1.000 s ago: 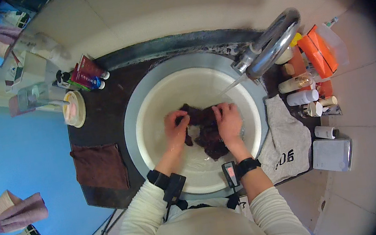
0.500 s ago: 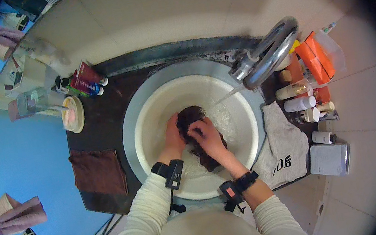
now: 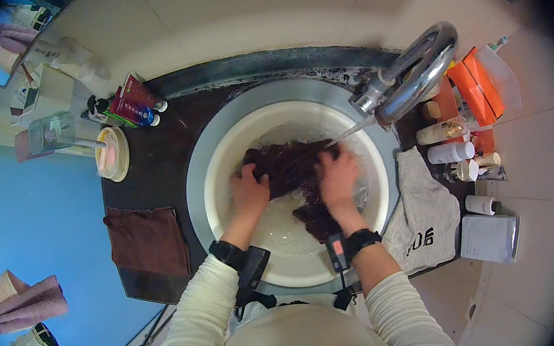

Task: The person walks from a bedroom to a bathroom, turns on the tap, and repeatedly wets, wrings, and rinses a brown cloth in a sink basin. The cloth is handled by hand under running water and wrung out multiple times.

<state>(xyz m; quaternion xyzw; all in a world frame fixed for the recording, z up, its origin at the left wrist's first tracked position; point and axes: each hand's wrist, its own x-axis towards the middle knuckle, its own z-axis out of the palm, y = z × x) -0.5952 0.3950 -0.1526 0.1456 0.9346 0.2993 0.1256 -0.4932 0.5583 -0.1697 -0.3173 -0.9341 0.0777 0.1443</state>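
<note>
Dark countertop [image 3: 162,153] surrounds a white basin [image 3: 288,255] under a chrome tap [image 3: 418,74] running a thin stream. Part of the dark brown cloth [image 3: 290,164] in the basin is hidden beneath both hands and the water. At three o'clock stand small white bottles [image 3: 452,151] and an orange carton [image 3: 479,87], labels too small to make out. The left hand [image 3: 250,192] clutches the cloth's left edge; the right hand [image 3: 339,175] presses down on it, fingers curled into the fabric.

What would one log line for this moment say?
left hand: gripping dark cloth | right hand: pressing it | place: white basin | tap: running
</note>
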